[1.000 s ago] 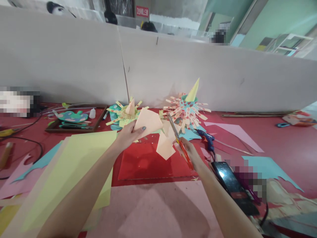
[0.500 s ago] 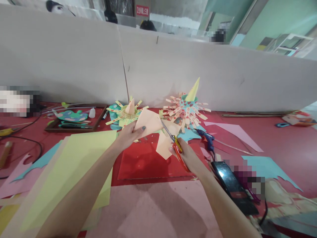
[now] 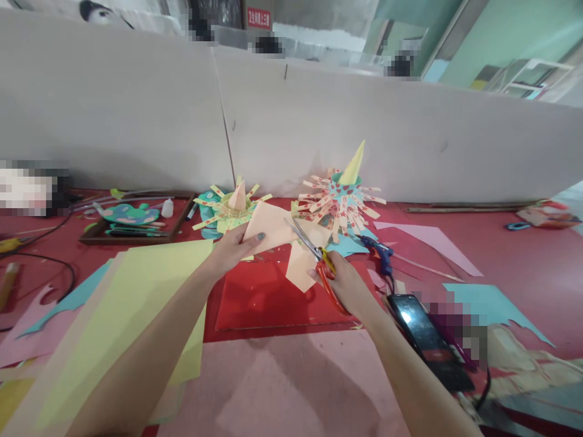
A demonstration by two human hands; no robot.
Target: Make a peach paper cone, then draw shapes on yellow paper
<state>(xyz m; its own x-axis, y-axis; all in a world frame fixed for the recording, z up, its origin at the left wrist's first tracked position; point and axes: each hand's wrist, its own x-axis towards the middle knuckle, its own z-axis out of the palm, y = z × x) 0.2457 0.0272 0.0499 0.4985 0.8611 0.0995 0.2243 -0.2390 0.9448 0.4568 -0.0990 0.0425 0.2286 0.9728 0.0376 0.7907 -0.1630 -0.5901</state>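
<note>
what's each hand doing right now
Left hand: closed, holding peach paper.
Right hand: closed around the handles of the scissors.

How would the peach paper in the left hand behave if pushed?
The peach paper probably has some stiffness: pinched at one side by the left hand, it juts out nearly flat. It looks thin, so likely light and easy to crease.

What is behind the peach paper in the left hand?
Past the upper left edge of the peach paper, part of a fringed yellow craft shows. Whatever lies directly behind the paper and the left hand is covered.
</note>
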